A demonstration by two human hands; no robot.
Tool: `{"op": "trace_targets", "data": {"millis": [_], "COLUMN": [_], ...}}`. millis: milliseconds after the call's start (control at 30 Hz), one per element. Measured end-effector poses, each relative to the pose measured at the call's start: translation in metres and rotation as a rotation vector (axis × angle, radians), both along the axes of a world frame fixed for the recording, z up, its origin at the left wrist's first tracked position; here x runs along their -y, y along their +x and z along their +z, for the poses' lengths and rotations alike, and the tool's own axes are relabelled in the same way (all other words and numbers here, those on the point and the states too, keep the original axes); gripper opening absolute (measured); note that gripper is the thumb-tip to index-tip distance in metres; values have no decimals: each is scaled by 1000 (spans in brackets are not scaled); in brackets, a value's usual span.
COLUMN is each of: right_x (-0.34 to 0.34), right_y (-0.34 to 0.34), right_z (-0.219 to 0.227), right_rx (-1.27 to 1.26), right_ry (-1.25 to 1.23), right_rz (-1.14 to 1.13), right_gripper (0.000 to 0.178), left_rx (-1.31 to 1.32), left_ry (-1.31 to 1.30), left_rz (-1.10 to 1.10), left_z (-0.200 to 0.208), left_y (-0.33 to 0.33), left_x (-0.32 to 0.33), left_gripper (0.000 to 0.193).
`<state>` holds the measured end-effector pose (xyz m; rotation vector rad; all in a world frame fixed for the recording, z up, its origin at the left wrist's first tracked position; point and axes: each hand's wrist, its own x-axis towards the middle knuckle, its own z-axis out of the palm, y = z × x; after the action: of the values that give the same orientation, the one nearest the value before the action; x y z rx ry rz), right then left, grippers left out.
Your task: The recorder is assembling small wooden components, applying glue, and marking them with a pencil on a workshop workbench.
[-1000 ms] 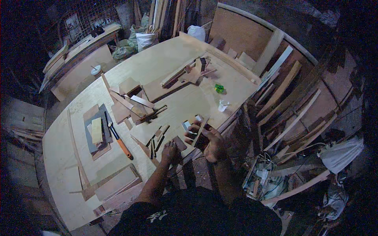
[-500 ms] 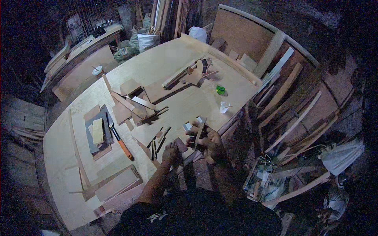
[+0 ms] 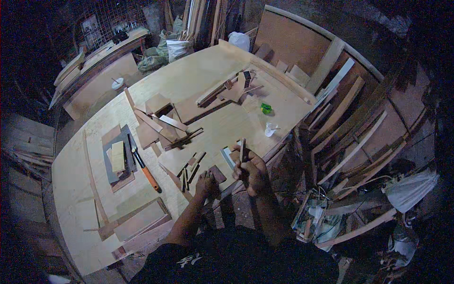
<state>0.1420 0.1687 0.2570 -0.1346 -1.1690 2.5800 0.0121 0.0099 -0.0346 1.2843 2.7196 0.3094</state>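
My right hand is closed around a small wooden strip, held upright above the table's near edge. Just behind its fingers lies a pale bluish-white strip, partly covered by the hand. My left hand rests at the table edge, its fingers laid on the surface with nothing seen in them. Beside those fingertips is a dark brown flat block. Several thin dark wood sticks lie just beyond the left hand.
On the plywood tabletop are an orange-handled tool, a yellowish wood block on a dark sheet, and a pile of wood offcuts. A green crumpled item and a white plastic cup stand to the right. Boards lean beyond.
My right hand has turned the wooden strip more upright and drawn its fingers in, uncovering more of the pale strip behind. My left hand stays near the brown block, hardly moved.
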Motion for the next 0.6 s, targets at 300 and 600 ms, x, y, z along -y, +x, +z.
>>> {"op": "trace_targets", "data": {"millis": [300, 600], "right_x": [2, 2], "right_y": [4, 6], "right_z": [9, 11], "right_rx": [69, 156], "right_ry": [22, -21], "right_rz": [44, 67], "right_gripper": [47, 44], "left_rx": [-170, -24], "left_ry": [10, -132], "left_rz": [-11, -27], "left_z": [-13, 1], "left_y": [0, 0], "left_x": [1, -4], "left_gripper": [58, 62]}}
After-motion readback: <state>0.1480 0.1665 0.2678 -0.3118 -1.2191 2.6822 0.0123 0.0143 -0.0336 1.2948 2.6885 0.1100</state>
